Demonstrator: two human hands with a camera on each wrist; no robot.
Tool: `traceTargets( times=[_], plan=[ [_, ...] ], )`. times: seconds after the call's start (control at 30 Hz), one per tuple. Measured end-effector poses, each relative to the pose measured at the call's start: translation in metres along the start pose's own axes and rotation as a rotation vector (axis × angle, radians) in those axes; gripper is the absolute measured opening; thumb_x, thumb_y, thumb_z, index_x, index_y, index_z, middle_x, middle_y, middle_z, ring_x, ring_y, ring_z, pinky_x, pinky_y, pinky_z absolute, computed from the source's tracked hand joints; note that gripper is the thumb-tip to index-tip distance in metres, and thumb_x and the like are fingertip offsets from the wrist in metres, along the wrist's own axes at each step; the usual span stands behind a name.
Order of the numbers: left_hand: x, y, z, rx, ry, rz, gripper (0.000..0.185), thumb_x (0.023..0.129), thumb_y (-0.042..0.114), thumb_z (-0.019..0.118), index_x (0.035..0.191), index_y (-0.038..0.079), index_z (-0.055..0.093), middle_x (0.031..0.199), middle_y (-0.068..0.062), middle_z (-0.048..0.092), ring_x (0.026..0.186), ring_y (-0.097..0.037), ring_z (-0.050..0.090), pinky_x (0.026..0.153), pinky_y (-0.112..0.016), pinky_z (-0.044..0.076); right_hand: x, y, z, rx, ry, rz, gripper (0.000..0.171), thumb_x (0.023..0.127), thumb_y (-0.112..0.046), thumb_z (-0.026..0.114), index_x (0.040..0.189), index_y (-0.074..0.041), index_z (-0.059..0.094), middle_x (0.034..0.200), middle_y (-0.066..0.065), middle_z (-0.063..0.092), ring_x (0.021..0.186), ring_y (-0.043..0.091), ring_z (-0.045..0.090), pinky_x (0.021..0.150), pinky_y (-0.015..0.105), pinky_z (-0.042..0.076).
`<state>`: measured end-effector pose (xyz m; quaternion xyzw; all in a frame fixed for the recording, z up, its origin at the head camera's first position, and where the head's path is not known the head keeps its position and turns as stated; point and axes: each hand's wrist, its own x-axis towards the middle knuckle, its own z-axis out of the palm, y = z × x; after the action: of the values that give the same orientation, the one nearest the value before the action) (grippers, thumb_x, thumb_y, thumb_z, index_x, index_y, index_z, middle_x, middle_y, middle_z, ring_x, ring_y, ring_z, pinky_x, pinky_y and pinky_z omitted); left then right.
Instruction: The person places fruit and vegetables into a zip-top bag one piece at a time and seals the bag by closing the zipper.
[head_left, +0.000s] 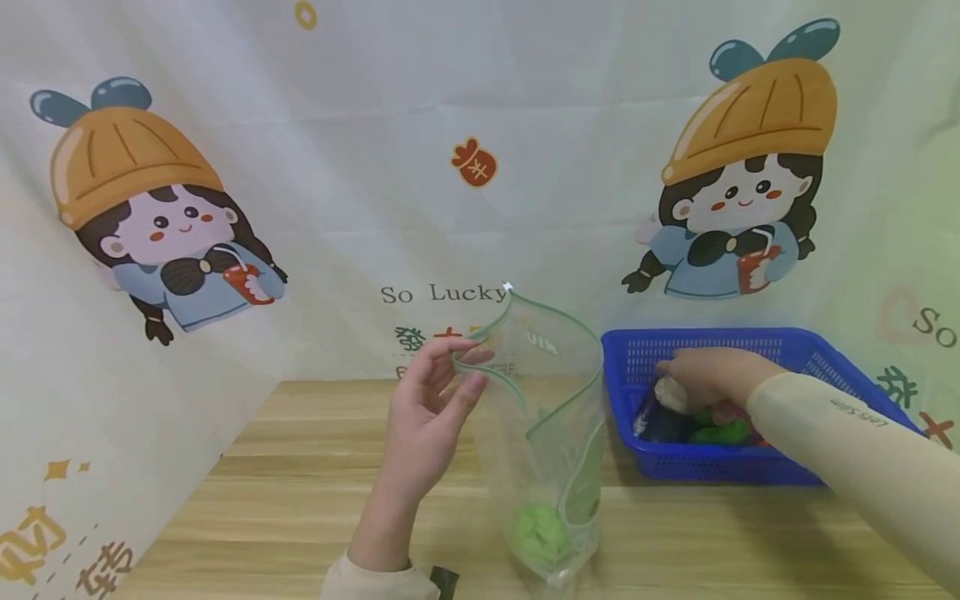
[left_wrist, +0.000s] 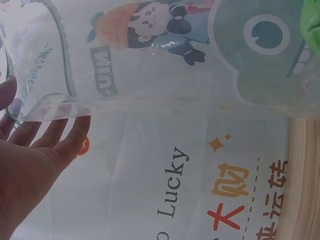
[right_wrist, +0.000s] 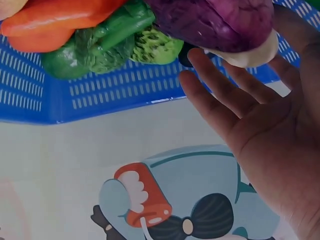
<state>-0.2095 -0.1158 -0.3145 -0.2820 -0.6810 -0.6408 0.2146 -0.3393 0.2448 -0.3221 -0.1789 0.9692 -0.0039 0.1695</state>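
Observation:
A clear zip bag (head_left: 555,467) with a green-edged mouth stands upright on the table, a light green lump (head_left: 542,533) at its bottom. My left hand (head_left: 431,417) pinches the left side of the bag's mouth between thumb and fingers; the left wrist view shows the bag's film (left_wrist: 135,80) lying over those fingers. Over at the blue basket (head_left: 720,462), my right hand (head_left: 716,375) reaches in from above. In the right wrist view its fingers are extended and spread beside a white rounded vegetable (right_wrist: 252,56) and a glossy purple one (right_wrist: 210,25).
Other produce shares the basket: a dark eggplant (head_left: 658,423), a green pepper (head_left: 723,433), an orange-red pepper (right_wrist: 55,20) and a bumpy green piece (right_wrist: 156,46). A printed cloth (head_left: 360,208) hangs behind the wooden table (head_left: 285,500).

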Motion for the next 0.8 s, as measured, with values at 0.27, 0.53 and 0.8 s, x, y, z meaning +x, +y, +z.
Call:
traceTargets(
  times=[0.27,0.53,0.8],
  plan=[
    [0.0002,0.0004,0.0000,-0.008,-0.001,0.001,0.035,0.103,0.000,0.065,0.136,-0.001,0.053,0.137,-0.021,0.068,0.132,-0.016,0.067,0.111,-0.036,0.057,0.0002,0.0018,0.0003,-0.007,0.013,-0.023,0.073,0.087,0.008,0.078,0.154,-0.005,0.052,0.150,0.030,0.055,0.109,0.041,0.061,0.081,0.050,0.064],
    [-0.0010,-0.0003,0.0003,-0.004,0.000,-0.006,0.036,0.103,0.000,0.065,0.137,0.000,0.053,0.137,-0.019,0.069,0.132,-0.017,0.067,0.113,-0.037,0.055,-0.0019,0.0048,0.0033,0.106,0.010,-0.001,0.071,0.090,0.008,0.075,0.155,-0.006,0.051,0.161,0.035,0.041,0.112,0.046,0.057,0.060,0.031,0.059],
    [-0.0004,-0.0006,0.0001,-0.005,-0.004,0.002,0.036,0.103,0.000,0.065,0.137,0.000,0.053,0.137,-0.019,0.068,0.132,-0.016,0.067,0.112,-0.036,0.056,-0.0004,0.0097,0.0068,0.190,0.009,0.000,0.063,0.095,0.003,0.072,0.154,-0.004,0.050,0.167,0.038,0.027,0.113,0.046,0.057,0.058,0.028,0.059]
  ],
)
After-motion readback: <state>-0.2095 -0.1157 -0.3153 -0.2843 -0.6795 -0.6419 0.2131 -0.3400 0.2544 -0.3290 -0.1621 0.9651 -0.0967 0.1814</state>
